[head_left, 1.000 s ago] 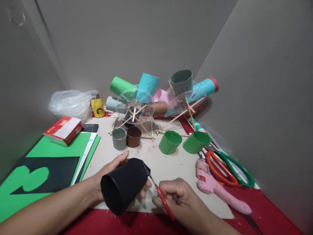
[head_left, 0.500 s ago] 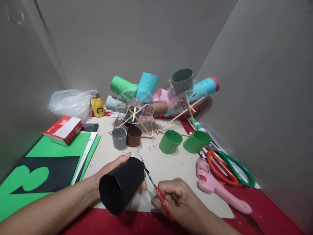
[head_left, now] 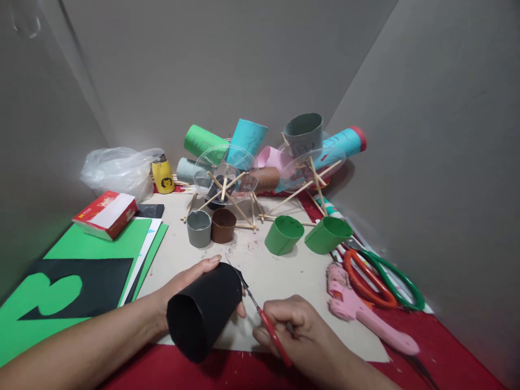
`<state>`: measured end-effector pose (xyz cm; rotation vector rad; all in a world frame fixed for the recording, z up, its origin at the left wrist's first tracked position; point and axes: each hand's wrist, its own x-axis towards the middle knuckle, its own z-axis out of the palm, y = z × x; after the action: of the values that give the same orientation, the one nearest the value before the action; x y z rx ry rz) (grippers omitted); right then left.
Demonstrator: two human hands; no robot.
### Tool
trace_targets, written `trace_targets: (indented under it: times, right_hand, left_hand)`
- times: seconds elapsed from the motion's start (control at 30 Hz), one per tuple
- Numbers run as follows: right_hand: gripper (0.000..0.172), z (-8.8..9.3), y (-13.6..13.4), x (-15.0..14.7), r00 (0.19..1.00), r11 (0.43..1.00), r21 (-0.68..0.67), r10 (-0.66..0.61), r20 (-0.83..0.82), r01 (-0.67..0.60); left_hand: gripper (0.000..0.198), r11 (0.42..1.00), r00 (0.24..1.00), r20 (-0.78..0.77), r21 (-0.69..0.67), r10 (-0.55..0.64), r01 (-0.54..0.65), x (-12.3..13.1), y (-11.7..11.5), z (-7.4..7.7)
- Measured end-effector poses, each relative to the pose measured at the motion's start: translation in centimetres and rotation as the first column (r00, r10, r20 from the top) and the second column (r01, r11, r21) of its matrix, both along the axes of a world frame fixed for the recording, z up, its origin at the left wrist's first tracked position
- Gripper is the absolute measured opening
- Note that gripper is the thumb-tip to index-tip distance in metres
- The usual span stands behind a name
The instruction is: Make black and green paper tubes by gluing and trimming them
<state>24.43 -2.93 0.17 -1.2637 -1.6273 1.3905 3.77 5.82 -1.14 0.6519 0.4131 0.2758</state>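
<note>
A black paper tube lies tilted in my left hand, its open end facing down and toward me. The thumb rests on top, and fingertips show past the tube's far right side. My right hand is closed around the red handles of small scissors. Their blades meet the tube's far rim, where a narrow black strip stands off the edge. Beyond the tube, a short grey paper ring and a brown one stand side by side. Two green paper rings sit farther right.
Stick-and-plastic-disc wheels carrying coloured tubes stand at the back. On the right lie a pink glue gun and large scissors with orange and green handles. Green sheets, a red box and a plastic bag are left.
The scissor blades have drawn closer together at the tube's rim. Tube and hands have shifted very slightly to the right in the picture, as has the whole scene.
</note>
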Motion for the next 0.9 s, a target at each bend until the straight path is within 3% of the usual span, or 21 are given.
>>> trace_targets:
  times: [0.37, 0.6, 0.77, 0.9]
  right_hand:
    - [0.040, 0.6, 0.0, -0.1, 0.997, 0.999, 0.027, 0.028, 0.073, -0.030]
    - [0.045, 0.3, -0.1, 0.0, 0.999, 0.998, 0.045, 0.033, 0.040, -0.035]
    - [0.051, 0.3, -0.1, 0.1, 0.999, 0.996, 0.079, 0.034, 0.042, -0.037]
    - [0.053, 0.4, 0.0, 0.2, 0.998, 0.993, 0.113, 0.030, 0.058, -0.036]
  left_hand:
    - [0.062, 0.985, 0.986, -0.153, 0.166, 0.061, -0.035, -0.2, -0.5, 2.0]
    - [0.063, 0.993, 0.985, -0.162, 0.110, 0.055, -0.037, -0.2, -0.4, 1.9]
    - [0.069, 1.000, 0.991, -0.133, -0.015, 0.014, -0.016, -0.3, -0.2, 1.6]
    - [0.071, 0.999, 0.993, -0.111, 0.006, 0.034, -0.034, -0.4, 0.0, 1.5]
